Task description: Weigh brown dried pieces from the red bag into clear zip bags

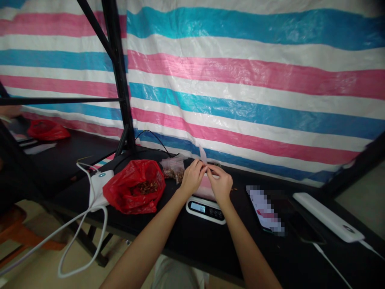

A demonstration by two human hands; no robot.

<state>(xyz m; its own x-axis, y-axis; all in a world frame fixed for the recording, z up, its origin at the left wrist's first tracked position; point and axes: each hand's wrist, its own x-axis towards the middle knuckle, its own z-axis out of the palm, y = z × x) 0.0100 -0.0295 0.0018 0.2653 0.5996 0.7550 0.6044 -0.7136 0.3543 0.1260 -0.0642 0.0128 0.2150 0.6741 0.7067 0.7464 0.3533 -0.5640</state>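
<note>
Both hands meet fingertip to fingertip above the back of a small kitchen scale (192, 206). My left hand (193, 176) and my right hand (221, 181) pinch a thin, translucent plastic bag (202, 154), one edge of which sticks up behind the fingers. The rest of this bag is hidden by the hands. Below them lies the scale's pinkish, shiny platform (205, 188), and its display is lit. To the left, a clear bag (173, 169) of brown pieces sits beside my left hand. An open red plastic bag (118, 188) holds many small brown pieces.
A white power strip (100, 182) with looping cable stands left of the red bag. On the right lie a lit phone (264, 210), a dark phone (306, 226) and a long white device (327, 216). A black metal frame (118, 76) rises at left; another person's hand (10, 111) shows beyond.
</note>
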